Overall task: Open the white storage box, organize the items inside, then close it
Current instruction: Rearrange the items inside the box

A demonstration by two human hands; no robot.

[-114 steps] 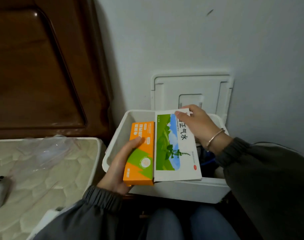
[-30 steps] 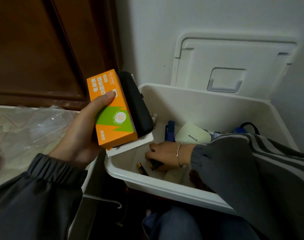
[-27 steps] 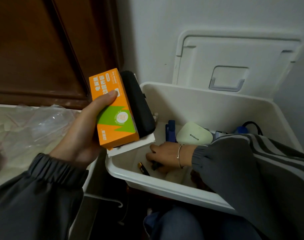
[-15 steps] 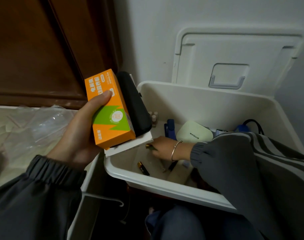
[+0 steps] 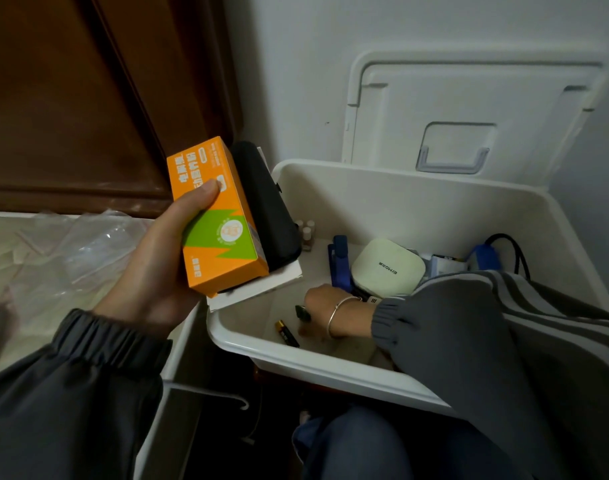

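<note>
The white storage box (image 5: 296, 370) stands open with its lid (image 5: 469, 98) leaning upright against the wall. My left hand (image 5: 157, 268) holds a stack above the box's left rim: an orange and green carton (image 5: 220, 230), a black case (image 5: 265, 209) and a flat white box (image 5: 261, 285). My right hand (image 5: 325, 303) is down on the box floor, fingers curled on a small dark item (image 5: 302, 312). A loose battery (image 5: 287, 333) lies just in front of it. Behind are a blue clip-like thing (image 5: 339, 261), a pale green device (image 5: 386, 268), small bottles (image 5: 305, 230) and a blue plug with black cable (image 5: 483, 256).
A mattress with crumpled clear plastic (image 5: 71, 251) lies to the left, under a dark wooden headboard (image 5: 71, 98). A white wire hanger (image 5: 206, 393) pokes out beside the bed frame. My knees (image 5: 358, 445) are right against the box's front. My right sleeve covers the box's right half.
The flat green and white box went into my left hand's stack with a black case. In the last second my right hand shifted about on the box floor, picking among small items.
</note>
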